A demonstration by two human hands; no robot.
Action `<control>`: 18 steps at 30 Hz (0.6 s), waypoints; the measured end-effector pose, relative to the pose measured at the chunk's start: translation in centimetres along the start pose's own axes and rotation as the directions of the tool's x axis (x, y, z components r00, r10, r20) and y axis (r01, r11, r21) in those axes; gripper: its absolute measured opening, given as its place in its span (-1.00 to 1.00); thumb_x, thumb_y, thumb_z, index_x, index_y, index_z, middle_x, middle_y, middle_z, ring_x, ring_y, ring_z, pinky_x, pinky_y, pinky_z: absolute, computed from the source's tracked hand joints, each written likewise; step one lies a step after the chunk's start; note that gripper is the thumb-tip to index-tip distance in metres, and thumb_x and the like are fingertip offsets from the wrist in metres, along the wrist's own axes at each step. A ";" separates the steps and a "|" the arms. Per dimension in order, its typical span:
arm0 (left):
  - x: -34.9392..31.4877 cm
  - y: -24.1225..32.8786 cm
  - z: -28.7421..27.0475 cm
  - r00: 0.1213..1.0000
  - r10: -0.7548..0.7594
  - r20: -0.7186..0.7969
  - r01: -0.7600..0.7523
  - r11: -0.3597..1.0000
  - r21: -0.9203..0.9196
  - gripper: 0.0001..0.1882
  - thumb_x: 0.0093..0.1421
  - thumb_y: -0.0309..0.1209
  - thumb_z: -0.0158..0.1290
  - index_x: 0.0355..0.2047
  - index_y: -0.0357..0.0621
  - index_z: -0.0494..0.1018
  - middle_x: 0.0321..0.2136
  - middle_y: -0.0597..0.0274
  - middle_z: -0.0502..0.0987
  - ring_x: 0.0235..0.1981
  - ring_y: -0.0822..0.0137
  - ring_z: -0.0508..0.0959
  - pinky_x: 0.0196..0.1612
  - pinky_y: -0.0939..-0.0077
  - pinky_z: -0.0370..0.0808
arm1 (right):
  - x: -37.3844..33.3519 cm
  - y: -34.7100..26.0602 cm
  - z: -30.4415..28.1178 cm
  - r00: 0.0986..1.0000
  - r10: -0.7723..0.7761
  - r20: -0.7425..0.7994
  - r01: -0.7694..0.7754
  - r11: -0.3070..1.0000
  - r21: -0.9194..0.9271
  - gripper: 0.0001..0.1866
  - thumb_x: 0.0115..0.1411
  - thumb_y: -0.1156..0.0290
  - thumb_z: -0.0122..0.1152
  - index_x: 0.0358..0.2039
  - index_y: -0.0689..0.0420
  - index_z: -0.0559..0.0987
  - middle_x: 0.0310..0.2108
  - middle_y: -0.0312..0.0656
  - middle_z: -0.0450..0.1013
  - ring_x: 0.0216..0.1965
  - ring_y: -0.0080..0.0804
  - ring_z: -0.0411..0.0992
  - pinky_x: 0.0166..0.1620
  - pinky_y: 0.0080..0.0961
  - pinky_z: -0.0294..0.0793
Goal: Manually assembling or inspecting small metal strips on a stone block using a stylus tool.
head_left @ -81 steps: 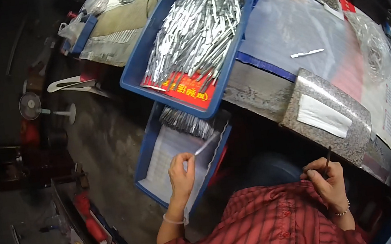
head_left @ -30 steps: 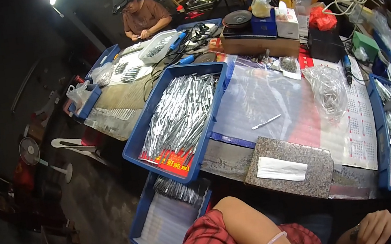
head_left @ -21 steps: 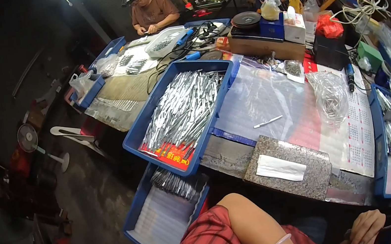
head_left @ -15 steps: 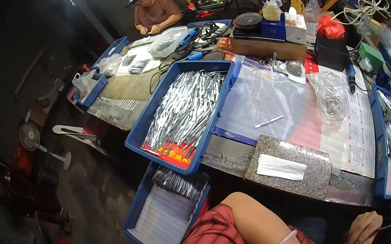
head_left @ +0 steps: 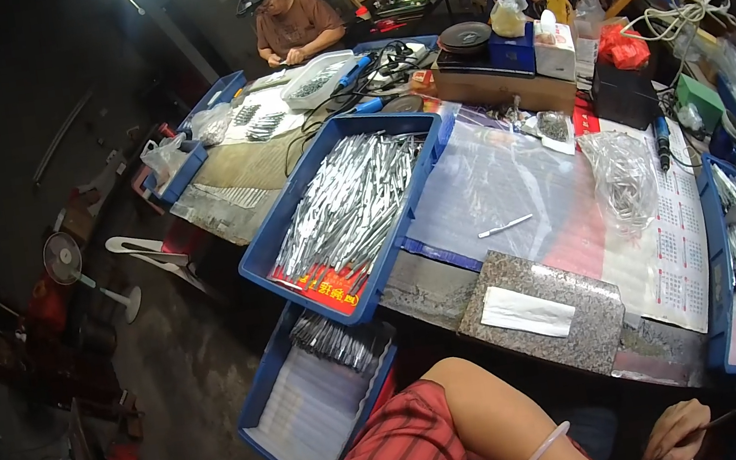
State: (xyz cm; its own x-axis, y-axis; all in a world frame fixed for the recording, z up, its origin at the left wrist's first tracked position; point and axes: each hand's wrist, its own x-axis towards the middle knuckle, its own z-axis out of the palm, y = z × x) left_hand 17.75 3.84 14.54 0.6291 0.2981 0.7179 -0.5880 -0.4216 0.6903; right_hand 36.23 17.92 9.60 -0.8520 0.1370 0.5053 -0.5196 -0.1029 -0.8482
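a hand with a thin tool below a crowded worktop

at the lower right of the frame the right hand point(head_left: 688, 432) curls narrowly around a thin dark tool point(head_left: 719, 419); the left hand is out of view, only its forearm with a pale bangle point(head_left: 540, 452) shows. above them a granite slab point(head_left: 544, 309) sits on the worktop point(head_left: 427, 283).

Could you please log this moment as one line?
left hand: out of frame | right hand: pinching thin stick | nearest: granite slab, white strip
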 end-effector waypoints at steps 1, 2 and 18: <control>-0.2 -0.1 0.1 1.000 -0.003 0.005 0.003 1.000 -0.001 -0.67 0.38 -0.31 -0.12 -0.16 -0.38 0.49 -0.22 -0.09 0.55 -0.19 -0.05 0.55 -0.13 0.23 0.49 | -0.1 0.2 0.1 1.000 0.006 -0.018 -0.006 1.000 -0.010 -0.90 -0.09 0.54 0.20 -0.60 0.34 0.55 -0.68 -0.06 0.48 -0.71 -0.30 0.49 -0.63 -0.53 0.47; -0.1 -0.1 0.1 1.000 -0.006 0.011 0.006 1.000 -0.006 -0.67 0.38 -0.31 -0.12 -0.16 -0.38 0.49 -0.22 -0.09 0.55 -0.19 -0.05 0.55 -0.13 0.23 0.49 | -0.2 0.4 0.0 1.000 0.009 -0.014 -0.009 1.000 -0.017 -0.89 -0.11 0.54 0.19 -0.60 0.36 0.55 -0.68 -0.05 0.48 -0.71 -0.28 0.49 -0.63 -0.52 0.47; -0.2 2.8 -3.9 0.994 -0.062 0.085 0.067 0.996 -0.060 -0.67 0.38 -0.31 -0.11 -0.14 -0.37 0.49 -0.19 -0.08 0.55 -0.17 -0.05 0.56 -0.11 0.24 0.48 | 1.3 4.3 0.9 0.962 0.268 0.057 -0.264 0.962 -0.066 -0.88 -0.09 0.56 0.16 -0.54 0.37 0.56 -0.64 0.01 0.49 -0.65 -0.26 0.48 -0.56 -0.48 0.46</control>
State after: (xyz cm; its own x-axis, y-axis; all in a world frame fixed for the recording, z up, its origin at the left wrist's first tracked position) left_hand 14.04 5.93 16.70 0.7052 0.2499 0.6635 -0.5737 -0.3487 0.7411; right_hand 32.85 16.80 6.71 -0.9623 0.0480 0.2677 -0.2706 -0.0700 -0.9601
